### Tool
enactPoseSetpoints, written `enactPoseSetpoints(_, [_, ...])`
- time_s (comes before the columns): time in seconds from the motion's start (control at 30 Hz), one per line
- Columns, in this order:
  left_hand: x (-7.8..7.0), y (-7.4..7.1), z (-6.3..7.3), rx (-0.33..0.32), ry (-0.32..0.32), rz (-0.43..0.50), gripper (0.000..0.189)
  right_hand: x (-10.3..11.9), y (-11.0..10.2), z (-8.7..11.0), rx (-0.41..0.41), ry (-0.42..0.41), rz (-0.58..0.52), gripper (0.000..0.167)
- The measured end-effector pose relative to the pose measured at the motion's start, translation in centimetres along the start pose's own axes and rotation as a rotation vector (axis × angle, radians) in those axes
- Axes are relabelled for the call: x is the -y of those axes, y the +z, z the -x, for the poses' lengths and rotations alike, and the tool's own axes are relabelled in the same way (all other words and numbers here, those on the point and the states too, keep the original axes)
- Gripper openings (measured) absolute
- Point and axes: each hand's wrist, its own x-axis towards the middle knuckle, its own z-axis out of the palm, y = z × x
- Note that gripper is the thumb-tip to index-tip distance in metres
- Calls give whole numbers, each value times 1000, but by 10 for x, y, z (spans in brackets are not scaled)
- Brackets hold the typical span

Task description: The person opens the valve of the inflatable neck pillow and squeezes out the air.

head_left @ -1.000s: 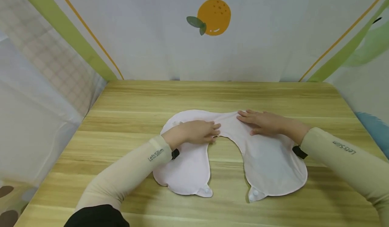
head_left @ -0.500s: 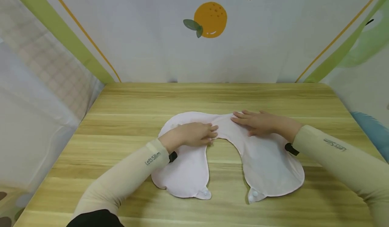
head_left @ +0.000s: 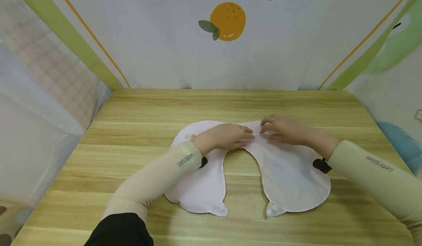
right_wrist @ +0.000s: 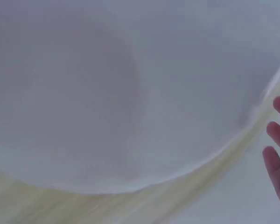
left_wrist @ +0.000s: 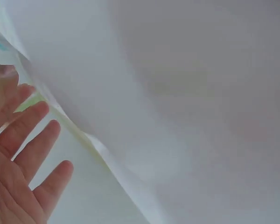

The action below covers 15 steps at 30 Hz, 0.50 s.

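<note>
Head view shows a pale pink cloth (head_left: 293, 187) lying spread in a U on a wooden table (head_left: 148, 129), its laying-out seemingly all but done, with faint creases left in the right lobe and two end tabs (head_left: 219, 209) apart, unfastened. Left hand (head_left: 227, 136) and right hand (head_left: 287, 130) meet above its narrow middle band, fingers loose, gripping nothing. Thin-looking, the piece has rounded lobes and a finished edge.

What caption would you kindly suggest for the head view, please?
Left hand and right hand over a pale U-shaped cloth on a wood-grain table.
</note>
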Motion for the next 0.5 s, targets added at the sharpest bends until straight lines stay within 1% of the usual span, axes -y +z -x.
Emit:
enactPoseSetpoints(0.1, [-2, -1, -12, 24, 28, -27, 37, -1, 4, 2, -10, 7, -4, 12])
enactPoseSetpoints(0.2, [-2, 1, -20, 47, 39, -55, 33, -3, 10, 4, 2, 25, -9, 13])
enactPoseSetpoints(0.23, [-1, 2, -21, 51, 34, -58, 32, -3, 12, 5, 7, 32, -15, 16])
enactPoseSetpoints(0.33, [1, 3, -23, 64, -11, -62, 30, -4, 15, 6, 29, 61, -49, 24])
enactPoseSetpoints(0.43, [2, 4, -22, 64, -49, -67, 29, -3, 16, 8, 52, 109, -84, 35])
enactPoseSetpoints(0.5, [3, 3, -20, 59, -60, -74, 30, -1, 16, 9, 72, 143, -97, 42])
